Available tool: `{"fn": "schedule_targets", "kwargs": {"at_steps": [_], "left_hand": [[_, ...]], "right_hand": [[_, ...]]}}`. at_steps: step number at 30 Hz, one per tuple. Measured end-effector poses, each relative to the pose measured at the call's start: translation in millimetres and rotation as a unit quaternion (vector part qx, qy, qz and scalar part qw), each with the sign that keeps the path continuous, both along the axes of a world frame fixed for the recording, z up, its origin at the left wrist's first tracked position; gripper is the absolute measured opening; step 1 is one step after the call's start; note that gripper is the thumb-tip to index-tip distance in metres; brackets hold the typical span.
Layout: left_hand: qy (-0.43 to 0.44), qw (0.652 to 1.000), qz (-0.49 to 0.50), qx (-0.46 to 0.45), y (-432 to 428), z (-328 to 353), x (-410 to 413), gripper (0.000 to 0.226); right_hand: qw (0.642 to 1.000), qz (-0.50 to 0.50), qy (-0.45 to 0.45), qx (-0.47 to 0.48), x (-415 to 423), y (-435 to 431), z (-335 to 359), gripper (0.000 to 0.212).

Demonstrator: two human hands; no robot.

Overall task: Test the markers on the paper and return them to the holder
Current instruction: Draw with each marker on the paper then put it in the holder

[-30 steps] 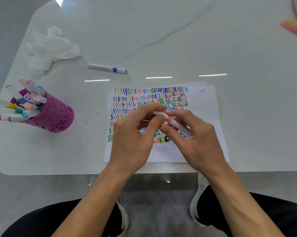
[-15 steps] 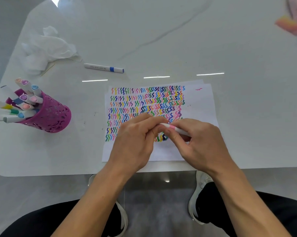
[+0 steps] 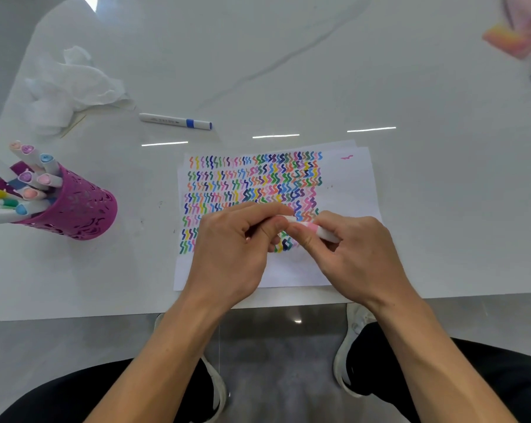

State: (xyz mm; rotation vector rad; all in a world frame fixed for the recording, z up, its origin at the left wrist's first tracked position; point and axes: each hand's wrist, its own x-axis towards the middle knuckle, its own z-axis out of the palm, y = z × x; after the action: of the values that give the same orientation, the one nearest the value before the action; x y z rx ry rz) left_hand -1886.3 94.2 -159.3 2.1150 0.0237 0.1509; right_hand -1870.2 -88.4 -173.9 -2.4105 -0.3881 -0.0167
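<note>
A white marker with a pink band [image 3: 314, 228] lies level between both hands, just above the lower part of the paper [image 3: 346, 184]. My left hand [image 3: 236, 248] pinches its left end with thumb and fingers. My right hand [image 3: 349, 251] grips the barrel at the pink band. The paper is covered with rows of coloured squiggles. A purple cut-out holder [image 3: 78, 209] stands at the left with several markers leaning out of it. Whether the cap is on or off is hidden by my fingers.
A white marker with a blue band [image 3: 175, 121] lies on the white table [image 3: 441, 209] beyond the paper. Crumpled tissue [image 3: 71, 87] sits at the far left. A blurred pink-orange object [image 3: 508, 41] is at the top right. My knees and shoes show below the table's near edge.
Both hands with the pink marker have drifted slightly toward me over the paper. The grip looks the same.
</note>
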Motion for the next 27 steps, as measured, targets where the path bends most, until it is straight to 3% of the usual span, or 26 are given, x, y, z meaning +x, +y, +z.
{"fn": "schedule_targets", "kwargs": {"at_steps": [6,19,24,27], "left_hand": [[-0.003,0.999,0.048,0.02,-2,-1,0,0.01],[0.023,0.994,0.091,0.047,1,-8,4,0.012],[0.043,0.994,0.057,0.079,-2,-11,4,0.014],[0.048,0.993,0.031,0.106,-5,-13,4,0.016]], "right_hand": [[0.99,-0.006,0.091,0.107,3,-8,-4,0.013],[0.948,-0.064,0.119,0.286,13,-24,-4,0.033],[0.97,-0.073,0.092,0.213,14,-30,-7,0.034],[0.969,-0.088,0.094,0.212,12,-31,-11,0.017]]}}
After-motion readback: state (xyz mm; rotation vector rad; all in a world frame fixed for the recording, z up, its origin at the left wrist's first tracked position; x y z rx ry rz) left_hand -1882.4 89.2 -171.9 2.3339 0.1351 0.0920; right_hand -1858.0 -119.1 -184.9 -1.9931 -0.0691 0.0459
